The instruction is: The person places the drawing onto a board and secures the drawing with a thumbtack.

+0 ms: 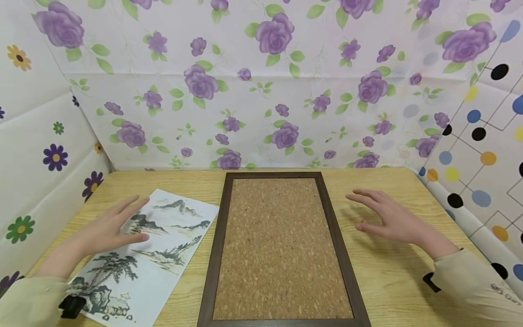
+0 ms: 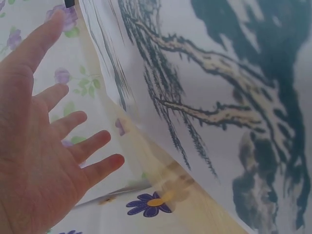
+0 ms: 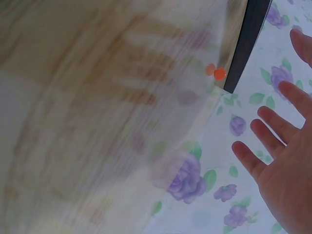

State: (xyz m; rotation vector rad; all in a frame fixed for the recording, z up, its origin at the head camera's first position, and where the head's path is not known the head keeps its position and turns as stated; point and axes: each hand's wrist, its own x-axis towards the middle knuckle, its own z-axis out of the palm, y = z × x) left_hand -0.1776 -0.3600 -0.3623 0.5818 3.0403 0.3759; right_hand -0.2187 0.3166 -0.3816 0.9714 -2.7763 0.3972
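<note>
A dark-framed cork board [image 1: 282, 250] lies flat on the table, its long sides running away from me. To its left is a sheet of paper with an ink landscape painting [image 1: 161, 259], set at a slant, its top right corner close to the frame. My left hand [image 1: 104, 229] hovers over the sheet's left edge, fingers spread and holding nothing; the left wrist view shows its palm beside the painting [image 2: 209, 112]. My right hand [image 1: 388, 220] hangs above the table right of the board, fingers extended and nothing in them. The board's dark edge [image 3: 248, 46] stands near it in the right wrist view.
The wooden table [image 1: 388, 281] ends at a back wall of purple-flowered cloth [image 1: 253, 104]. Patterned cloth also covers the sides, with coloured flowers [image 1: 56, 157] on the left and coloured dots [image 1: 488, 158] on the right. A dark wrist strap [image 1: 72, 306] shows at the left sleeve.
</note>
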